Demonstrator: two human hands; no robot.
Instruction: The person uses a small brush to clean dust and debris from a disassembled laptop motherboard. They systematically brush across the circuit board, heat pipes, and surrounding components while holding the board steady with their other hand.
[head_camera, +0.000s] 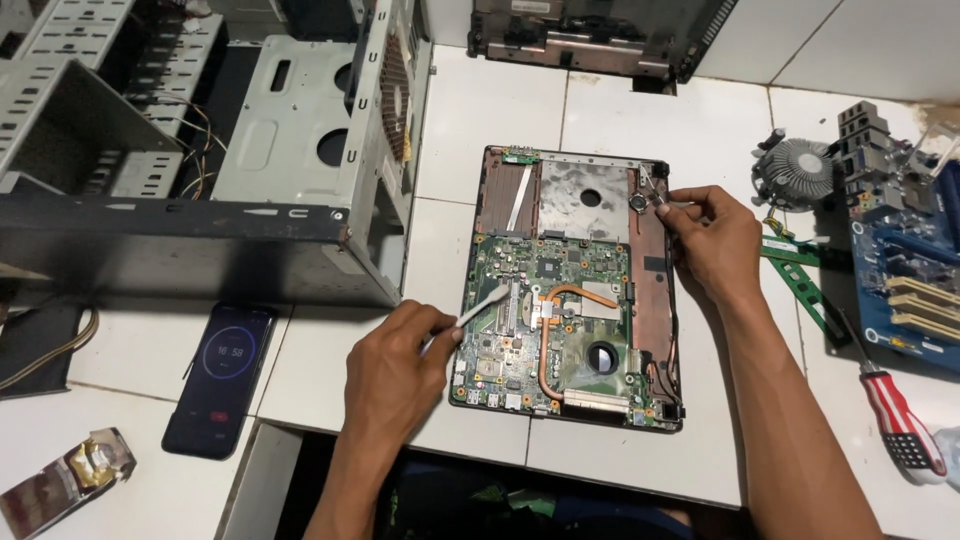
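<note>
An opened laptop base (655, 290) lies on the white tiled surface, its green motherboard (520, 340) and copper heat pipe (580, 292) exposed. My left hand (395, 375) grips a thin white stick-like tool (480, 308) whose tip rests on the board's left side. My right hand (715, 240) is at the base's upper right corner, fingers pinched on a small pale part (668, 206) next to a round coin cell (637, 201).
An open metal computer case (300, 160) lies at the left. A phone (220, 390) with a lit screen rests near the front edge. At the right are a cooler fan (798, 165), memory sticks (800, 285), a blue motherboard (905, 270) and a red-handled screwdriver (900, 420).
</note>
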